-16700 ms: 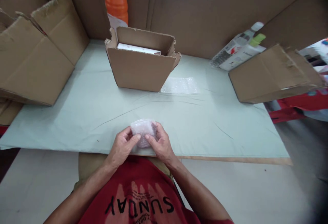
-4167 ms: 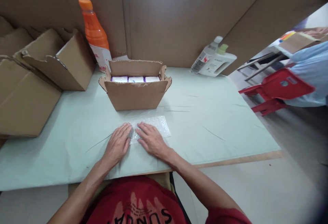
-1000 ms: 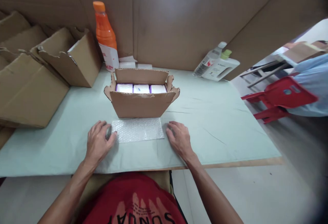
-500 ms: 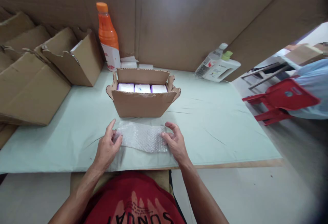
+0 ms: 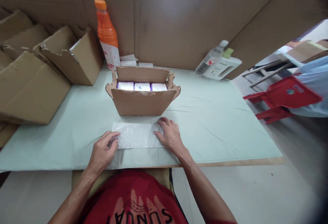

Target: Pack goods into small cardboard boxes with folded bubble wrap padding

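A strip of clear bubble wrap (image 5: 137, 136) lies flat on the cloth-covered table (image 5: 212, 121), directly in front of an open cardboard box (image 5: 141, 103). My left hand (image 5: 102, 150) is at the wrap's left end, its index finger resting on the edge and the thumb held apart. At the opposite end, my right hand (image 5: 172, 136) lies over the wrap with its fingers and thumb spread. Inside the box stand three white-topped packs (image 5: 142, 87) with purple sides, in a row. The box's flaps are up.
Several open cardboard boxes (image 5: 33, 84) stand on the left. Behind the middle box is an orange bottle (image 5: 107, 34). A clear bottle (image 5: 211, 58) and a white jug (image 5: 222, 67) lean at the back right. Beyond the table is a red chair (image 5: 292, 92) with a person seated.
The bubble wrap has gone from slightly raised and wavy to flat on the table. My right hand has shifted left over its end; the left hand has lowered slightly.
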`<state>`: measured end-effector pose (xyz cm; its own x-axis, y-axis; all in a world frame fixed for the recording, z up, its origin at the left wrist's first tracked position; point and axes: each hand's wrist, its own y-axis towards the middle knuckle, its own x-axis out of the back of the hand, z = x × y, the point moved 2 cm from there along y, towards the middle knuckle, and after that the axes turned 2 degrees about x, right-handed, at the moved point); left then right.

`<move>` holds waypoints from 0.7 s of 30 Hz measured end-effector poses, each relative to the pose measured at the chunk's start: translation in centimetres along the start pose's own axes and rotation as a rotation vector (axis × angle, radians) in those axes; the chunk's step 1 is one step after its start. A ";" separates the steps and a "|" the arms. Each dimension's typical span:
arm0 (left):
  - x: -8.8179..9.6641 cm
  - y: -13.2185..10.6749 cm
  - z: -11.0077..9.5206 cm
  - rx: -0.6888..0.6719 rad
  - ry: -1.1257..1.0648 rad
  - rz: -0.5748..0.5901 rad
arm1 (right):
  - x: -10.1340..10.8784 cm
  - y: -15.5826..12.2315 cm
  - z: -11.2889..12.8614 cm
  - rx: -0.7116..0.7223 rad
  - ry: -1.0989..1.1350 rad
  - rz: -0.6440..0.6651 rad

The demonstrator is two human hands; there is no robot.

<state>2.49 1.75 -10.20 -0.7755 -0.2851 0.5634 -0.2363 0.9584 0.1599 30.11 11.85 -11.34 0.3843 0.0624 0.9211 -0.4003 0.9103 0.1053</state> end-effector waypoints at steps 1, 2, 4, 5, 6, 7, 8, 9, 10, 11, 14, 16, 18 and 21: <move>0.1 -0.1 0.1 0.003 0.001 0.001 | -0.2 0.1 0.1 0.004 -0.007 0.002; 0.1 -0.3 0.3 0.003 0.002 0.006 | -0.4 0.1 0.2 0.011 0.005 -0.007; 0.1 -0.5 0.5 -0.007 0.005 0.027 | -0.6 -0.2 0.2 0.019 0.069 -0.037; 0.0 -0.5 0.5 -0.012 0.006 0.042 | -0.6 -0.5 0.1 0.016 0.110 -0.046; 0.0 -0.6 0.6 -0.018 0.007 0.057 | -0.6 -0.8 0.0 0.006 0.154 -0.048; 0.0 -0.6 0.6 -0.027 0.008 0.068 | -0.4 -1.1 -0.1 -0.009 0.194 -0.042; -0.1 -0.7 0.6 -0.041 0.007 0.073 | -0.3 -1.4 -0.2 -0.028 0.226 -0.029; 0.0 -0.7 0.6 -0.059 0.007 0.074 | -0.1 -1.8 -0.2 -0.049 0.243 -0.010; 0.0 -0.8 0.6 -0.077 0.006 0.072 | 0.1 -2.1 -0.3 -0.069 0.246 0.014; 0.0 -0.9 0.7 -0.096 0.005 0.071 | 0.3 -2.6 -0.4 -0.084 0.237 0.042; -0.1 -1.4 1.0 -0.123 0.019 0.085 | 0.7 -3.9 -0.5 -0.061 0.220 0.137; -0.2 -1.9 1.3 -0.132 0.036 0.082 | 0.9 -4.6 -0.5 0.022 0.263 0.177; -0.3 -2.1 1.2 -0.144 0.037 0.086 | 1.3 -4.9 -0.5 0.105 0.327 0.193; 0.3 -1.1 -0.2 -0.178 0.003 0.131 | 3.2 -4.3 -0.2 0.202 0.447 0.190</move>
<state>2.59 0.55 -10.06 -0.7909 -0.1583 0.5912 -0.0265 0.9739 0.2253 33.19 8.25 -8.93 0.5890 0.4277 0.6857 -0.6328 0.7718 0.0622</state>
